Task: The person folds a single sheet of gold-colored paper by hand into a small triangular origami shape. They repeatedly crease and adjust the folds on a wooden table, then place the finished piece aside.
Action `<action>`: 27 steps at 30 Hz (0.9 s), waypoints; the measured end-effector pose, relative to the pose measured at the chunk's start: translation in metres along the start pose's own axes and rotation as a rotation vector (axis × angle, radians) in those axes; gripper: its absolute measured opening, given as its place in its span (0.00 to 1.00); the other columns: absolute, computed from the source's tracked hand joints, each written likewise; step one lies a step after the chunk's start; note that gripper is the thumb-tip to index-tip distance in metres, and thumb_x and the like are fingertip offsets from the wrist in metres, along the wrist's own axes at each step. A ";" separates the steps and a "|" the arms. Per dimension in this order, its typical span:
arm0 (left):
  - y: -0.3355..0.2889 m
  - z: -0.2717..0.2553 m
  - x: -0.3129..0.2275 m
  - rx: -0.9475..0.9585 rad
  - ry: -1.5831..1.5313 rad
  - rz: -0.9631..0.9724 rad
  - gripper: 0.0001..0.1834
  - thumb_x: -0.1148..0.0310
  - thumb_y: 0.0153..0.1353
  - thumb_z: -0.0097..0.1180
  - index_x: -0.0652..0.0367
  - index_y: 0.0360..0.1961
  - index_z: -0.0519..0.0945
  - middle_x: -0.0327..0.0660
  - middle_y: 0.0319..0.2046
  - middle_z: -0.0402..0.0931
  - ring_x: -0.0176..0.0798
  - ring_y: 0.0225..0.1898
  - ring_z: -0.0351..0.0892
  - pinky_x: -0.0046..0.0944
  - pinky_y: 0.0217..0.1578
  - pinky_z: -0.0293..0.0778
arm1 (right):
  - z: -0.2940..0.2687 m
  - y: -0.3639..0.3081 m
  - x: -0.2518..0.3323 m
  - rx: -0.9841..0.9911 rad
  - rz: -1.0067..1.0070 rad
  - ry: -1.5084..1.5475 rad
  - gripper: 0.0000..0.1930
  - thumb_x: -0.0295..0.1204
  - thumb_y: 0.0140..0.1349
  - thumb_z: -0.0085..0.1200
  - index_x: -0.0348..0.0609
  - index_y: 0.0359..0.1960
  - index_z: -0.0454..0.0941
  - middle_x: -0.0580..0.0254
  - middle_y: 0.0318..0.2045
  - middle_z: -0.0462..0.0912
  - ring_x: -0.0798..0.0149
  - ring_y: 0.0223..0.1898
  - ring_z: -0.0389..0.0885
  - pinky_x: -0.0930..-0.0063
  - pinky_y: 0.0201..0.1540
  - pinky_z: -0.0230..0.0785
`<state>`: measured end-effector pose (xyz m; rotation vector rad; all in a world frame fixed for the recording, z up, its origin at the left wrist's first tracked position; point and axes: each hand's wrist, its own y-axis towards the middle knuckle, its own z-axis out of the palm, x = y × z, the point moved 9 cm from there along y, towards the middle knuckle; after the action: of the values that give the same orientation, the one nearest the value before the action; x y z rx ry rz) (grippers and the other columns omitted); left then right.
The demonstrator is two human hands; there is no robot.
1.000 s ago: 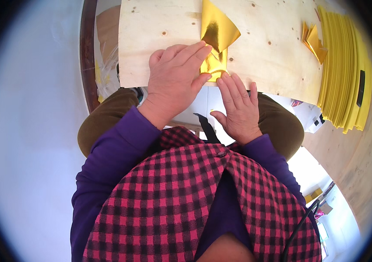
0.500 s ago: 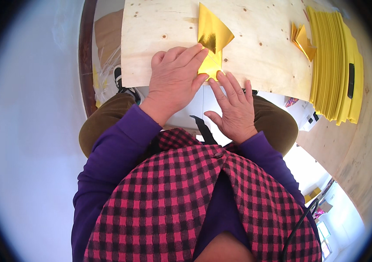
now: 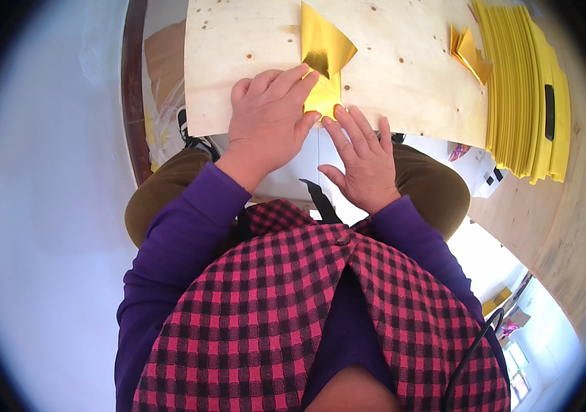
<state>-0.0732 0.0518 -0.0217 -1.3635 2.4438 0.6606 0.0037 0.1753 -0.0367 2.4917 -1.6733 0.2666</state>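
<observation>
A shiny gold paper sheet (image 3: pixel 329 40), partly folded, lies near the front edge of a pale wooden board (image 3: pixel 245 31). Its far part rises to a point, while its near part forms a narrow strip between my hands. My left hand (image 3: pixel 264 123) reaches over the strip from the left, fingers stretched out and pressing on the paper, with the thumb at its near edge. From the right, my right hand (image 3: pixel 365 159) touches the near right corner with its fingertips, fingers spread and thumb apart. The left fingers hide part of the paper.
A small bunch of folded gold paper pieces (image 3: pixel 470 53) rests on the board's right side. Beside it stands a long stack of yellow folded sheets (image 3: pixel 523 89) with a black strip on it. Crumpled clear plastic (image 3: pixel 162 130) lies left of the board.
Board, paper and hands have all shifted slightly up and left in view. Both hands keep nearly the same pose on the gold paper, whose fold looks unchanged.
</observation>
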 end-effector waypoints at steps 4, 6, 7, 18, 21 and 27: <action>0.001 0.000 0.003 0.031 -0.038 -0.021 0.30 0.57 0.56 0.64 0.50 0.61 0.75 0.32 0.60 0.72 0.39 0.58 0.68 0.48 0.58 0.58 | 0.001 0.002 0.000 -0.009 0.001 -0.009 0.41 0.53 0.58 0.61 0.61 0.72 0.61 0.70 0.73 0.59 0.63 0.74 0.54 0.42 0.73 0.40; 0.002 0.000 0.001 0.039 -0.021 -0.023 0.30 0.57 0.56 0.64 0.50 0.61 0.75 0.32 0.59 0.72 0.39 0.58 0.67 0.48 0.58 0.57 | -0.001 0.001 0.001 -0.016 0.005 0.009 0.42 0.53 0.57 0.61 0.60 0.73 0.60 0.70 0.73 0.59 0.63 0.74 0.54 0.43 0.74 0.40; 0.002 -0.001 0.000 0.033 -0.024 -0.019 0.30 0.57 0.56 0.64 0.50 0.61 0.75 0.32 0.60 0.72 0.39 0.59 0.67 0.48 0.58 0.57 | -0.001 0.000 0.000 -0.014 0.008 0.008 0.42 0.53 0.57 0.61 0.60 0.73 0.60 0.70 0.73 0.59 0.63 0.74 0.54 0.43 0.74 0.39; 0.000 0.002 0.007 0.123 -0.117 -0.034 0.31 0.62 0.59 0.60 0.47 0.66 0.72 0.32 0.64 0.69 0.41 0.63 0.65 0.47 0.63 0.54 | 0.003 -0.001 -0.004 -0.011 -0.016 -0.019 0.40 0.51 0.60 0.59 0.58 0.72 0.60 0.70 0.73 0.58 0.65 0.75 0.53 0.46 0.75 0.37; 0.001 -0.004 0.007 0.073 -0.101 0.019 0.27 0.67 0.58 0.59 0.50 0.62 0.75 0.32 0.62 0.72 0.39 0.60 0.68 0.48 0.60 0.58 | 0.004 -0.002 -0.005 -0.004 -0.009 -0.009 0.40 0.49 0.60 0.60 0.55 0.73 0.59 0.70 0.74 0.58 0.64 0.75 0.53 0.45 0.75 0.36; -0.002 0.001 0.011 0.121 -0.134 -0.002 0.30 0.68 0.59 0.58 0.46 0.65 0.73 0.32 0.64 0.69 0.41 0.63 0.66 0.47 0.63 0.55 | 0.005 -0.002 -0.003 0.013 0.000 -0.010 0.39 0.46 0.61 0.60 0.48 0.71 0.58 0.65 0.74 0.58 0.55 0.76 0.50 0.43 0.75 0.35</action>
<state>-0.0779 0.0431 -0.0277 -1.2345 2.3361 0.5734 0.0052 0.1780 -0.0426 2.5064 -1.6813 0.2662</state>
